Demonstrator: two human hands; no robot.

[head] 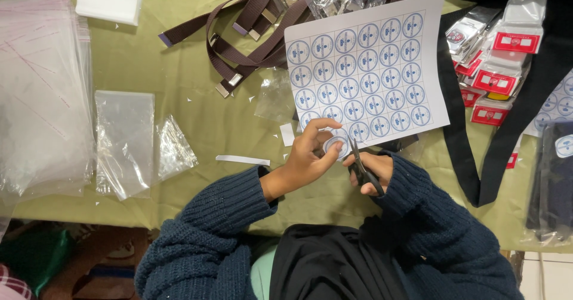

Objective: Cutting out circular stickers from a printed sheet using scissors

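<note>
Head view: left hand (307, 151) pinching round label cutout (336, 142) just below sticker sheet (365, 73), steadied for trimming; right hand (370, 168) closed round black scissors (360, 167), blades at cutout's edge.

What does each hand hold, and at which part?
The left hand pinches a round paper label at its edge; the right hand holds black scissors by the handles.

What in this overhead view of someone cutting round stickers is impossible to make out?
- Scissors: handles hidden inside the right hand.
- Sticker sheet: its print is too small to read.
- Cut-out piece: partly covered by the left hand.
- Brown straps: cut off by the top edge.
</note>
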